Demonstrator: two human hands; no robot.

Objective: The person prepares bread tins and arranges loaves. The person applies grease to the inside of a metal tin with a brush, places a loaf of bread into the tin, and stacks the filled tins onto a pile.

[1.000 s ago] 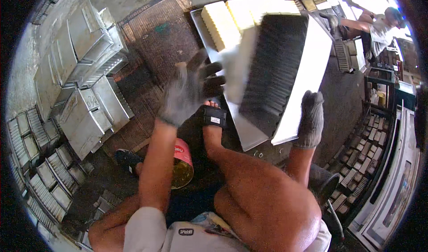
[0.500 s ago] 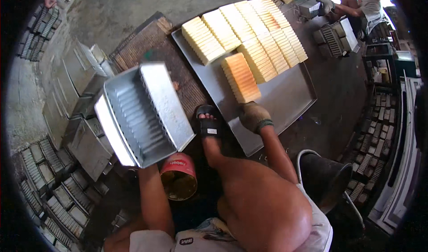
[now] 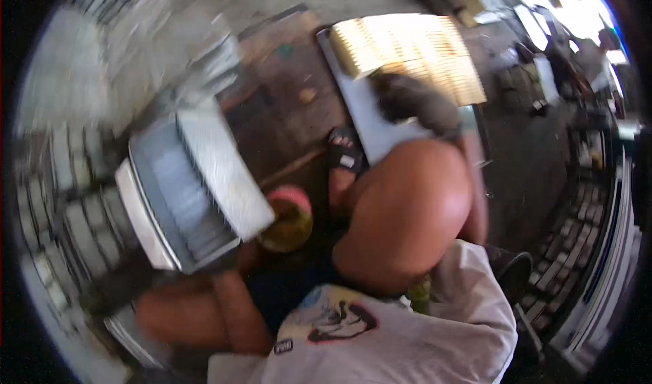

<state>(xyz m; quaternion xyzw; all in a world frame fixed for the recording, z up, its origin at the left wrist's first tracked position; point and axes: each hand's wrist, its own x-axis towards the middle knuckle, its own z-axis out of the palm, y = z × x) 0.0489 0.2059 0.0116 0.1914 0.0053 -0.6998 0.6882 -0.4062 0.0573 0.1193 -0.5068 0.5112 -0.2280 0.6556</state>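
Reaching far and to the right with the gloved right hand (image 3: 421, 105), bent at the wrist toward the left, back of the glove up, over the near edge of the pale loaves (image 3: 414, 41). Too blurred to tell how far open the right grip is, or whether it has hold of a loaf. Running the right forearm (image 3: 475, 170) up just beside the raised knee (image 3: 424, 200). Lowering to the left with the left forearm (image 3: 238, 302), behind a metal tin (image 3: 217, 180), tilted, with its ribbed hollow toward the view. Hidden by that tin, so cannot tell the state of the left grip.

Blocked by the knee: much of the near part of the tray (image 3: 370, 116), with the loaves packed close together at its far end. Between tin and knee, a round bucket (image 3: 291, 195) and, farther off, a sandalled foot (image 3: 343, 153) by the tray. Also around: a brown mat (image 3: 278, 85) beyond the tin, rows of tins (image 3: 95, 228) at left, more tins (image 3: 570, 241) at right.
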